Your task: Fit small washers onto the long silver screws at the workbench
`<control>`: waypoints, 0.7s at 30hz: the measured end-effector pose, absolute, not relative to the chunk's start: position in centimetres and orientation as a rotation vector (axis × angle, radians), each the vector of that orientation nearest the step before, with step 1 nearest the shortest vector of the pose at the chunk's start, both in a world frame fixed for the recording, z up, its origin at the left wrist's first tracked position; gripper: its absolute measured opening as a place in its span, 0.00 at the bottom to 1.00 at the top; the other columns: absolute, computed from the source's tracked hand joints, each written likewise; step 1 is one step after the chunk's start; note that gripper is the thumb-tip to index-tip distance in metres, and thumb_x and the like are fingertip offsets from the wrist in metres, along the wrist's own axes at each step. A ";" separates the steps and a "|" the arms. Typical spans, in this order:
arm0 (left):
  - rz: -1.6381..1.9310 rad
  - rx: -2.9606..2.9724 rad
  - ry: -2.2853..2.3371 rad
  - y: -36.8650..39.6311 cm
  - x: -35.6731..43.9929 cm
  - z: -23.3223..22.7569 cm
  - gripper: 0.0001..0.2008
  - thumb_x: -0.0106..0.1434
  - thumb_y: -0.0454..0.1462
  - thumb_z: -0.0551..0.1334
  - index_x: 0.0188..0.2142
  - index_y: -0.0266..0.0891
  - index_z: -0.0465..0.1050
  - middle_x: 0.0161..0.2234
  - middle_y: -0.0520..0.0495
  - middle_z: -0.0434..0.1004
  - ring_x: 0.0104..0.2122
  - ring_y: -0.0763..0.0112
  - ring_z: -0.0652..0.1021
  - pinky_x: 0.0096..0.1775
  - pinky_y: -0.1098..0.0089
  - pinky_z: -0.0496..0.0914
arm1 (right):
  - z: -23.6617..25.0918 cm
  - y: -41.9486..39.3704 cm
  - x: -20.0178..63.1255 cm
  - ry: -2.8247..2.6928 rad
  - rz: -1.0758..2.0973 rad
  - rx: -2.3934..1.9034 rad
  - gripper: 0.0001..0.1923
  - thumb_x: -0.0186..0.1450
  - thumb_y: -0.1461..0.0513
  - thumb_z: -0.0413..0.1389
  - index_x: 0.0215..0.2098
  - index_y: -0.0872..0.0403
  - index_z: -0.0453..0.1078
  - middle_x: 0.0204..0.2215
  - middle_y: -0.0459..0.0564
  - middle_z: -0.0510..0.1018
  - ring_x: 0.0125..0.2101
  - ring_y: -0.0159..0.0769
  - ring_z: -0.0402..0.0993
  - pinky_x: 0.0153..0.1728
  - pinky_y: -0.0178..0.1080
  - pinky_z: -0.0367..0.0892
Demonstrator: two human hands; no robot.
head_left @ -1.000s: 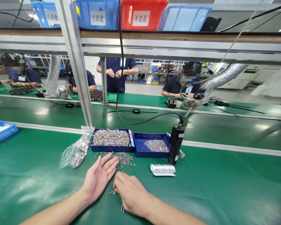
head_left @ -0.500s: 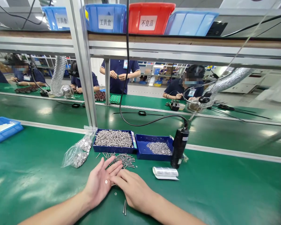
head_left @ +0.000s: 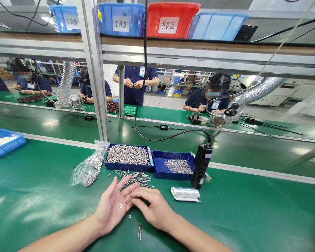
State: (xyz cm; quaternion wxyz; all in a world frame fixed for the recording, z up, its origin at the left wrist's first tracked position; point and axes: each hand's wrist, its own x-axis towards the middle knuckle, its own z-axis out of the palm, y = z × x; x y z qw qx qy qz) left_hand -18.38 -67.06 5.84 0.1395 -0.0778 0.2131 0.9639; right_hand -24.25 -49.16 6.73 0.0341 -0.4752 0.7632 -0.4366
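Observation:
My left hand (head_left: 113, 205) lies palm up on the green mat, fingers apart, with a small washer (head_left: 120, 205) resting on the palm. My right hand (head_left: 153, 209) is beside it, fingers curled and pinching a screw (head_left: 129, 201) at the left fingertips. A loose pile of screws (head_left: 136, 177) lies just beyond both hands. Another washer (head_left: 129, 216) and two screws (head_left: 139, 231) lie on the mat between my wrists.
A blue tray of screws (head_left: 127, 155) and a blue tray of small parts (head_left: 173, 165) sit behind the pile. Plastic bags of parts (head_left: 88, 169) lie to the left, a black electric screwdriver (head_left: 201, 164) and a label roll (head_left: 185, 193) to the right. People work across the far belt.
My right hand has moved forward from the mat beside my wrist to my left fingertips and picked up a screw. A washer now shows on my left palm.

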 end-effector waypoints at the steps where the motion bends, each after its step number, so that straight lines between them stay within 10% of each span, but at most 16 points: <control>1: 2.783 -0.212 0.627 -67.0 -18.3 5.8 0.38 0.71 0.54 0.52 0.72 0.37 0.43 0.64 0.28 0.65 0.55 0.53 0.76 0.59 0.57 0.61 | 6.7 -49.2 -24.3 2.335 -1.336 -1.475 0.08 0.72 0.64 0.53 0.43 0.51 0.74 0.38 0.48 0.82 0.38 0.37 0.77 0.42 0.39 0.71; 15: 2.766 -0.056 0.755 -66.9 -18.2 5.2 0.36 0.72 0.55 0.48 0.72 0.39 0.44 0.65 0.34 0.65 0.67 0.55 0.60 0.68 0.55 0.42 | 5.4 -49.3 -23.0 2.740 -0.490 -2.100 0.16 0.72 0.69 0.43 0.39 0.57 0.72 0.32 0.54 0.77 0.31 0.41 0.69 0.30 0.42 0.62; 21: 2.788 0.018 0.937 -66.5 -17.5 5.3 0.35 0.72 0.54 0.50 0.72 0.46 0.45 0.68 0.43 0.60 0.70 0.62 0.54 0.69 0.61 0.40 | 4.5 -49.7 -22.5 2.673 -0.945 -1.604 0.09 0.68 0.66 0.50 0.37 0.54 0.73 0.29 0.51 0.78 0.29 0.38 0.72 0.31 0.39 0.64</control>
